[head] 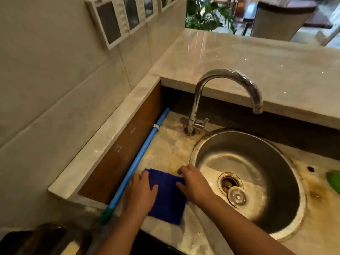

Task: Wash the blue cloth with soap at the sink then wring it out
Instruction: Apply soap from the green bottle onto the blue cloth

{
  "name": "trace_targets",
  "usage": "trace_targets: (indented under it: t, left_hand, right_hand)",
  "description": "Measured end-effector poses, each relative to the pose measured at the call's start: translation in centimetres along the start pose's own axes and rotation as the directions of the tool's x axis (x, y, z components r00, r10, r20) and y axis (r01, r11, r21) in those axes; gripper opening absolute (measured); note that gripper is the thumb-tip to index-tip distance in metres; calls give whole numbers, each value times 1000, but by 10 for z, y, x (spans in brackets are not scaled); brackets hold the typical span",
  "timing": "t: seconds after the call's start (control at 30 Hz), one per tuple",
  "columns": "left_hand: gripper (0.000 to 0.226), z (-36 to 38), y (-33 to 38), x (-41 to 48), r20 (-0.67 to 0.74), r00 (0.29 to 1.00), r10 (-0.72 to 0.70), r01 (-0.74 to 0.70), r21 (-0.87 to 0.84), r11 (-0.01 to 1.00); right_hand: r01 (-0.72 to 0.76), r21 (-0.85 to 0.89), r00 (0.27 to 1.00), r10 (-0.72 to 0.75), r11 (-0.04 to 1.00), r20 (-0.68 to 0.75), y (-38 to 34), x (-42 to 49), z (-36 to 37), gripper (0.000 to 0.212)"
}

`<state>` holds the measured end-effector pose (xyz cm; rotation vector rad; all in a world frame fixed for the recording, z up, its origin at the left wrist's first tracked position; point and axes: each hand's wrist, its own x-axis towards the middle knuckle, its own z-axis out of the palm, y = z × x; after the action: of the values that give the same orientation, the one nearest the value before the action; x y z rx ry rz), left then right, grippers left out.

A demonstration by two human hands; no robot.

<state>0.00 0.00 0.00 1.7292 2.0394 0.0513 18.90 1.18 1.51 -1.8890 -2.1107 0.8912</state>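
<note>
The blue cloth (pixel 168 197) lies folded flat on the stained counter just left of the round steel sink (pixel 287 162). My left hand (pixel 142 192) rests on the cloth's left part with its fingers laid flat. My right hand (pixel 195 183) lies on the cloth's right edge, thumb on the fabric, fingers reaching onto the counter beside the sink rim. Over the sink bowl arches the chrome tap (pixel 228 89); no water shows at its spout. A loose strainer plug (pixel 237 196) sits beside the drain (pixel 229 182).
A blue pipe (pixel 141 155) runs along the brown side wall at the left. A green object (pixel 334 181) shows at the right edge. A raised marble ledge (pixel 239 57) stands behind the tap. Wall-mounted white units (pixel 110 24) hang at the upper left.
</note>
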Motion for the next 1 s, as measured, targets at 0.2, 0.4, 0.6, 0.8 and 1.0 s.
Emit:
trace_targets:
  t: [0.2, 0.4, 0.6, 0.8, 1.0]
  left_hand:
    - [56, 12, -21, 13, -24, 993, -119, 116, -85, 990]
    - [48, 14, -21, 20, 50, 980, -194, 200, -210, 957]
    - [21, 0, -24, 18, 68, 996, -56, 79, -404, 911]
    - [23, -38, 5, -2, 249, 944, 217, 104, -847, 521]
    - [31, -62, 90, -21, 300, 747, 594, 1, -893, 450]
  right_hand:
    - [-15, -155, 1000, 17, 988, 12, -8, 27, 26, 37]
    - [-70, -151, 981, 95, 986, 167, -20, 43, 37, 40]
    - [-53, 11, 976, 49, 999, 214, -17, 44, 26, 14]
    - [-127, 369, 978, 53, 921, 203, 0, -10, -25, 17]
    - [26, 589, 999, -5, 808, -37, 15, -76, -98, 35]
